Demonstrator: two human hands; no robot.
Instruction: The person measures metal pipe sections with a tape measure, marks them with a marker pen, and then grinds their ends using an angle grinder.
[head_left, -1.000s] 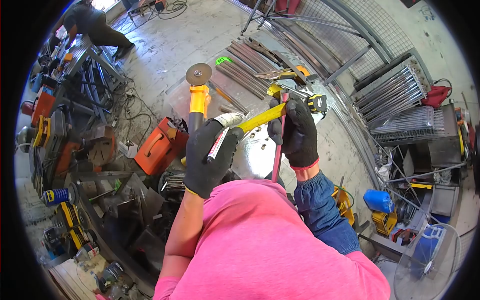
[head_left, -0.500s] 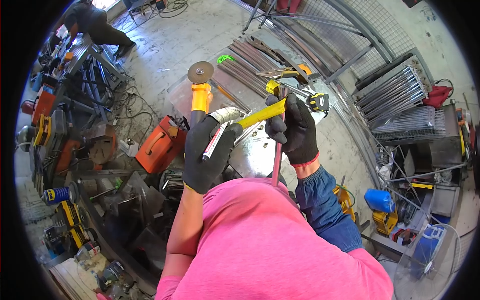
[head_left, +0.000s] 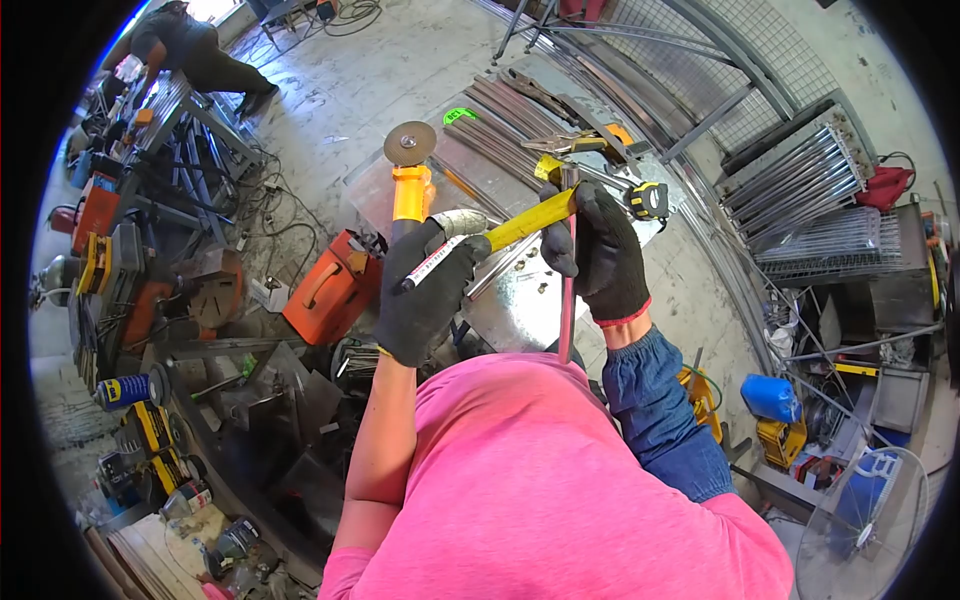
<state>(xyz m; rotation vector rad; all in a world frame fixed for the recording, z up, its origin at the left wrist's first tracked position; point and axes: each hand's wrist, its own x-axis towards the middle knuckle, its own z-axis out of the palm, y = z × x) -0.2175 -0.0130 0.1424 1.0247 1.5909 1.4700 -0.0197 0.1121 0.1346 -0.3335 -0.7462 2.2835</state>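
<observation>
My left hand (head_left: 425, 290), in a dark glove with light wrapping around a finger, is closed on a white marker (head_left: 440, 260) and the near end of a flat yellow strip (head_left: 530, 222), which resembles a tape-measure blade. The strip slants up to my right hand (head_left: 607, 255), also gloved and closed. That hand grips an upright metal tube (head_left: 567, 315) whose lower end reaches my pink shirt; the strip crosses the tube near its top. Just beyond my left hand stands an angle grinder (head_left: 411, 195) with its cutting disc (head_left: 410, 144) uppermost.
Metal tubes (head_left: 490, 140), pliers (head_left: 565, 143) and a black-and-yellow tape measure (head_left: 648, 201) lie on the metal tabletop (head_left: 500, 320). An orange metal case (head_left: 325, 295) is at the left. Cables spread over the floor, and a person (head_left: 200, 55) bends over a cluttered bench at far left.
The surroundings have shifted slightly right in view. Both hands keep their grips, and the yellow strip still spans between them. My left-hand marker lies at a slightly flatter slant.
</observation>
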